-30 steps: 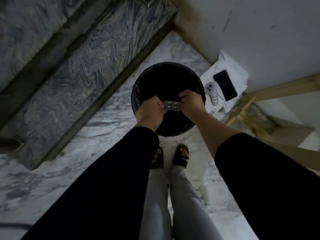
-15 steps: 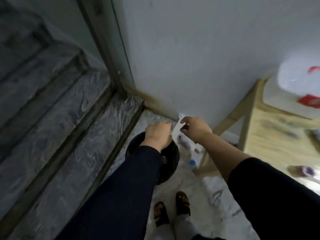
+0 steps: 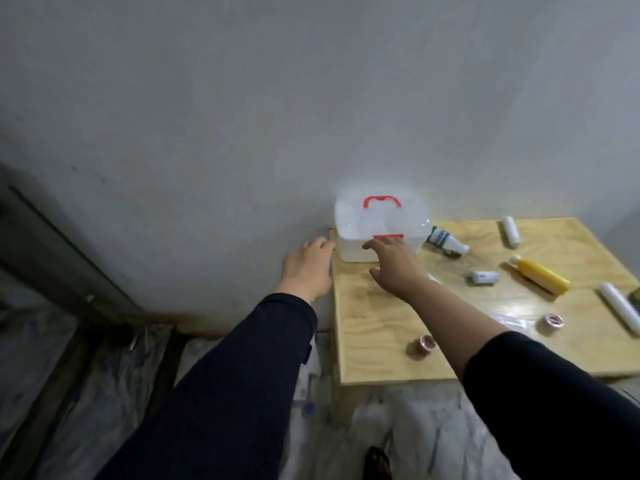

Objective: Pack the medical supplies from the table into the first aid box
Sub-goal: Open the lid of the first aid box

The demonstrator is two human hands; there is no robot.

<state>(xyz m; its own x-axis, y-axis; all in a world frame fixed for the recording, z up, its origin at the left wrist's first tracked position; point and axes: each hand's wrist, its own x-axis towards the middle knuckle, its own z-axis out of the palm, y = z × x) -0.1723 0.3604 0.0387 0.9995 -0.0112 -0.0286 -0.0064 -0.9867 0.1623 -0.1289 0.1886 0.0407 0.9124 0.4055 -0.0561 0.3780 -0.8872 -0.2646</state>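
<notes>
A white first aid box point(image 3: 379, 223) with a red handle and red latch stands closed at the back left corner of a light wooden table point(image 3: 374, 327). My right hand point(image 3: 393, 263) is stretched out, fingers apart, its fingertips at the box's front by the latch. My left hand point(image 3: 308, 268) hovers open just left of the box, at the table's left edge. Supplies lie spread on the table: a white and green tube point(image 3: 446, 241), a small white bottle point(image 3: 485, 277), a yellow bottle point(image 3: 542, 279), two white rolls point(image 3: 512, 231) point(image 3: 620, 307) and two tape rolls point(image 3: 426, 342) point(image 3: 553, 321).
A plain grey wall rises behind the table. A clear plastic wrapper point(image 3: 512, 322) lies near the right tape roll. Marble floor and a dark door frame point(image 3: 65, 258) lie to the left. My sandalled foot point(image 3: 377, 462) shows below.
The view has swung up from the black bin on the floor to the table. Both hands left the bin, no longer hold the blister strip, and now reach toward the box.
</notes>
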